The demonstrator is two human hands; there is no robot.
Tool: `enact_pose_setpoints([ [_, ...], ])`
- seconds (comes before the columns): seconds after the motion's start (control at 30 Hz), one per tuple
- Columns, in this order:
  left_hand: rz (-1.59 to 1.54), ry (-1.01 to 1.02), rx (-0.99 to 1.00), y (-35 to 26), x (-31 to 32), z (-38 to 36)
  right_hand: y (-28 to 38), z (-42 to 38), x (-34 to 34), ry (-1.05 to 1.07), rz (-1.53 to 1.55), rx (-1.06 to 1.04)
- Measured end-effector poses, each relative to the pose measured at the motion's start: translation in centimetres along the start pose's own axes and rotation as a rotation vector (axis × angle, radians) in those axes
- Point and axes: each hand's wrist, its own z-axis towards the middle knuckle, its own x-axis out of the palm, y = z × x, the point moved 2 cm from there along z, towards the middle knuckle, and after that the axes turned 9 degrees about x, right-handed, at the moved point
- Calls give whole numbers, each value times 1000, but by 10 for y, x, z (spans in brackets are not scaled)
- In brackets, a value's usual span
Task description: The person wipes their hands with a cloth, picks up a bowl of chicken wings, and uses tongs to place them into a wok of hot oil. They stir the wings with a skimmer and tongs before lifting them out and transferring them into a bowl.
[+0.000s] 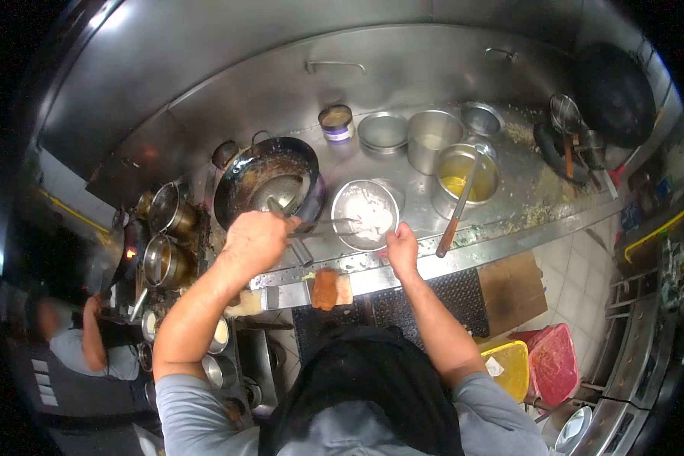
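1. Left hand (257, 239) is closed in a fist on the handle of a ladle (287, 213); the ladle's cup sits just past the knuckles, over the near rim of the wok (239, 178)
2. The ladle's long axis runs from the wok down and right toward the counter (425, 190) edge, with the handle end poking out below the fist
3. Right hand (401, 249) has its fingers pinched together on the near rim of the bowl (340, 204), which holds white powder, maybe starch or flour
4. The bowl stands on the counter just right of the wok, between the two hands; a metal utensil (334, 223) lies across it roughly left-right, its end pointing at the left hand
5. Key relation: the bowl lies right of the ladle cup and close to it. The right hand is the nearer hand and already touches the bowl, the left is just beside it
6. Beyond the bowl: a pot of yellow liquid (467, 176) with a second, wooden-handled ladle (457, 213) leaning in it, a tall empty pot (433, 139), a flat pan (382, 131) and a small tin (336, 121)
7. An orange rag (328, 289) hangs off the counter edge between the arms
8. Another person (83, 346) stands far left by the small pots (166, 258), well apart from both hands
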Motion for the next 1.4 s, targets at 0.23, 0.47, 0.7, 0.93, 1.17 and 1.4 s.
enact_pose_setpoints([
  [0.23,-26,-203,-12,34,-22,-29,2,9,16,52,86,86],
  [0.47,-113,-328,-71,78,-59,-57,-19,31,50,97,156,156],
  [0.7,-160,-335,-194,133,-68,-60,-23,31,76,96,262,253],
  [0.93,-355,-286,-212,148,-39,-44,-4,43,90,45,208,209],
  [1.17,-240,-264,-76,111,43,-21,3,31,74,29,126,127],
  [1.4,-112,-256,73,74,18,-23,14,9,50,-34,-160,-37],
])
